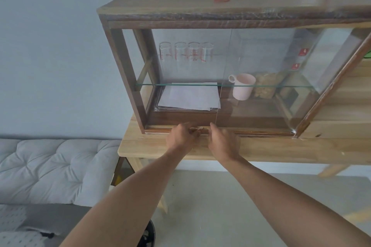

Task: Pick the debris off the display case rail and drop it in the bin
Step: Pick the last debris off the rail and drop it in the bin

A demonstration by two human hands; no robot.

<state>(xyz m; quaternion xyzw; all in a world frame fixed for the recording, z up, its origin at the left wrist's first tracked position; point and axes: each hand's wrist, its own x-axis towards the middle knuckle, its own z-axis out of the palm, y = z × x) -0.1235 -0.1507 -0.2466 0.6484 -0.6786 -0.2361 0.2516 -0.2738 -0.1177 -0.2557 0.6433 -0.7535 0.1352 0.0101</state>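
A small pale scrap of debris (195, 128) lies on the bottom rail (251, 132) of the wooden display case (200, 9), right at the foot of the sliding glass pane's (261, 78) left edge, as both bare hands close on it. The left hand (182, 136) is curled tight, its fingertips pinching at the scrap; whether it has a firm hold cannot be told. The right hand (223, 142) sits just beside it, fingers bent and narrow, thumb raised against the glass edge, apparently holding nothing. Both forearms reach straight forward over the front edge of the light wooden table (261, 150) that bears the case. The job looks barely begun: the scrap is not yet lifted clear. A dark round rim (149, 234) low in the frame may be the bin, though too little shows to be sure.
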